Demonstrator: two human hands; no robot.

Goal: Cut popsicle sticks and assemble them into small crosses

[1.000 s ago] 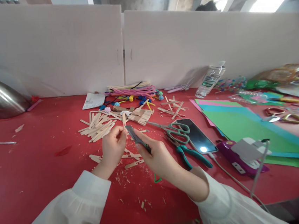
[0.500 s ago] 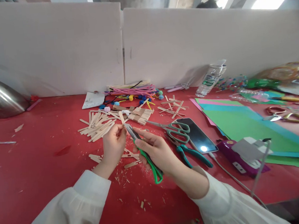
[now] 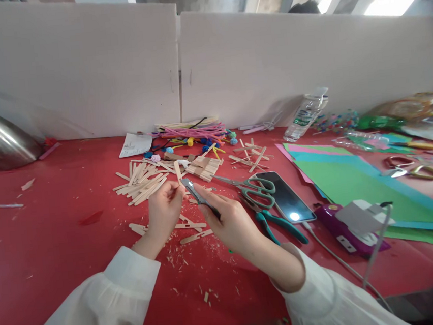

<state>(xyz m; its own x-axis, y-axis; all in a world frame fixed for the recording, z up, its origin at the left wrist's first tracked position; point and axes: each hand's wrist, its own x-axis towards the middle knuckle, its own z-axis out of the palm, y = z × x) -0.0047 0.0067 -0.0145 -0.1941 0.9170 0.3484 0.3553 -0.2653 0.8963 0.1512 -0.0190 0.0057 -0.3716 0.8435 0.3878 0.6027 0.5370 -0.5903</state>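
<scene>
Near the middle of the red table, my left hand [image 3: 164, 211] pinches a wooden craft stick [image 3: 178, 170] that points up and away. My right hand [image 3: 233, 222] is wrapped round a utility knife [image 3: 192, 188], its grey metal front end against or very close to the stick beside my left fingertips. Most of the knife's handle is hidden in my palm. Below my hands lie several notched craft sticks [image 3: 190, 226] and small wood shavings [image 3: 180, 260]. A loose pile of craft sticks [image 3: 142, 182] lies just beyond my left hand, and a stacked bundle of sticks [image 3: 204, 168] sits further back.
Right of my hand lie grey-green scissors [image 3: 259, 191], teal-handled pliers [image 3: 282, 226] and a phone [image 3: 286, 196] on a cable. Coloured paper [image 3: 340, 176], a purple device [image 3: 341, 232] and a plastic bottle [image 3: 306, 115] are further right. A steel jug [image 3: 1, 134] stands left; white panels [image 3: 77, 68] close off the back.
My right hand has turned, with the knife; its green handle part, in plain sight before, is now nearly hidden. The stick stands slightly more upright. My left hand has barely moved.
</scene>
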